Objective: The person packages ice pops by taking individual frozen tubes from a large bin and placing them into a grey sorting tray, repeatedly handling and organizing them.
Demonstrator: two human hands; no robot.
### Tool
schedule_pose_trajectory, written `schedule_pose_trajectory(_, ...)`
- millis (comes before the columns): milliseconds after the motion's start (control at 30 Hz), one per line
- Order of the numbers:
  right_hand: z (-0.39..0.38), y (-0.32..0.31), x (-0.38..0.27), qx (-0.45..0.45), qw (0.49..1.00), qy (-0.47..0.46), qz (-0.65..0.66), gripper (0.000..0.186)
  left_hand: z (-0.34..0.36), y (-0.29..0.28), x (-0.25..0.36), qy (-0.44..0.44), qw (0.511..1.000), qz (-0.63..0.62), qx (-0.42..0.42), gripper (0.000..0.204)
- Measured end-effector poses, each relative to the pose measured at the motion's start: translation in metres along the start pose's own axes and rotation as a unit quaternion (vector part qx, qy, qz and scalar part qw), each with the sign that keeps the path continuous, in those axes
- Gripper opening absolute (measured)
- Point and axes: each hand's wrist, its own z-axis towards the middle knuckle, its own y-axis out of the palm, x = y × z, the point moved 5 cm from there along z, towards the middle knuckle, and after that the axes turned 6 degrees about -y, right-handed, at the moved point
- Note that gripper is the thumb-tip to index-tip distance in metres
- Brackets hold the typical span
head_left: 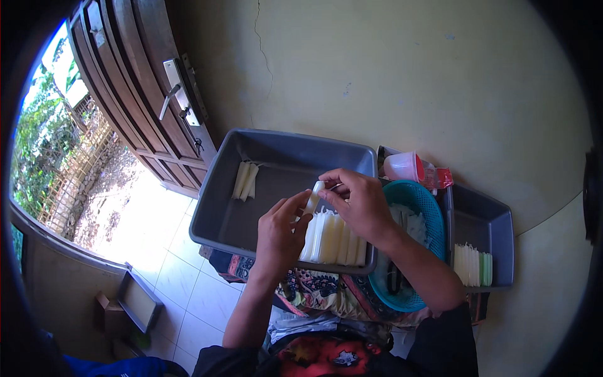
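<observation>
Between my two hands, above the large grey tub (213, 207), a slim white candle-like stick (314, 197) stands tilted. My left hand (282, 229) grips its lower part, fingers closed round it. My right hand (359, 200) pinches at its upper end with thumb and fingertips. Just below my hands, a row of similar cream sticks (331, 242) with thin wispy tops is lined up against the tub's near side. Several more sticks (245, 180) lie together at the tub's left. Whether the sticks are wrapped in clear plastic is hard to tell.
A teal basket (438, 217) right of the tub holds white, film-like material and a black-handled tool (394, 279). Further right, a smaller grey tub (480, 195) contains cream and green sticks. A red-rimmed plastic cup (403, 166) stands behind. Patterned cloth (320, 289) lies beneath; a wooden door (135, 81) stands open.
</observation>
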Motion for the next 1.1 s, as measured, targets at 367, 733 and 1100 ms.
schedule_pose_trajectory(367, 0.000, 0.042, 0.033, -0.144, 0.978, 0.104, -0.112, 0.024, 0.008, 0.009, -0.033, -0.096, 0.982, 0.097, -0.128, 0.056)
schedule_pose_trajectory(733, -0.009, 0.055, 0.047, -0.197, 0.965, 0.025, -0.173, 0.021, 0.003, 0.013, -0.032, -0.106, 0.961, 0.224, -0.124, 0.030)
schedule_pose_trajectory(1100, -0.012, 0.059, 0.051, -0.234, 0.956, 0.039, -0.173, 0.022, 0.001, 0.019, -0.043, -0.082, 0.936, 0.294, -0.173, 0.028)
